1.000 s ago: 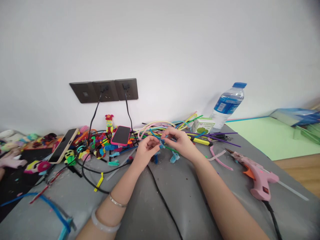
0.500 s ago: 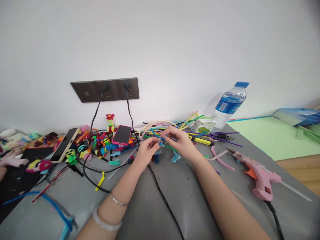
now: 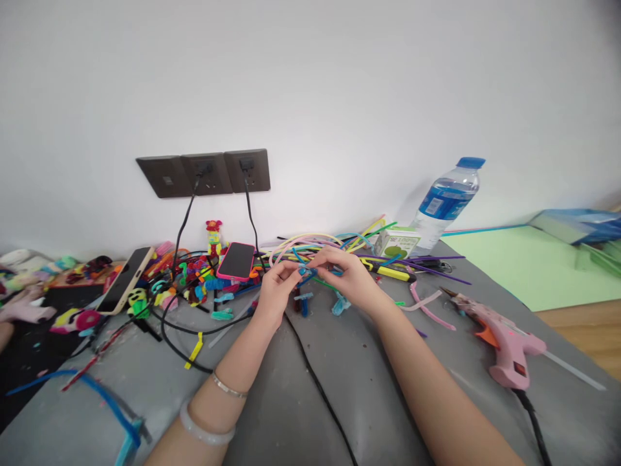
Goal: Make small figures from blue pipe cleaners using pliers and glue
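My left hand (image 3: 280, 290) and my right hand (image 3: 345, 277) meet over the far middle of the grey table, fingertips pinched together. Between them is a small blue pipe cleaner (image 3: 307, 279), partly hidden by the fingers, with its exact shape too small to make out. Short blue pipe-cleaner pieces (image 3: 304, 304) lie just below my hands, and a light-blue folded piece (image 3: 341, 303) rests under my right hand. Behind my fingers spreads a bundle of long coloured pipe cleaners (image 3: 310, 241).
At right lie a pink glue gun (image 3: 509, 343) and a yellow utility knife (image 3: 394, 272); a water bottle (image 3: 444, 200) leans against the wall. Two phones, the nearer-middle one pink-edged (image 3: 237, 261), lie among craft pieces at left. A black cable (image 3: 315, 382) crosses the table. Another person's hand shows at far left.
My left hand has shifted slightly up and left, opening a small gap between the hands. More of the blue pipe cleaner and the pieces below now shows.
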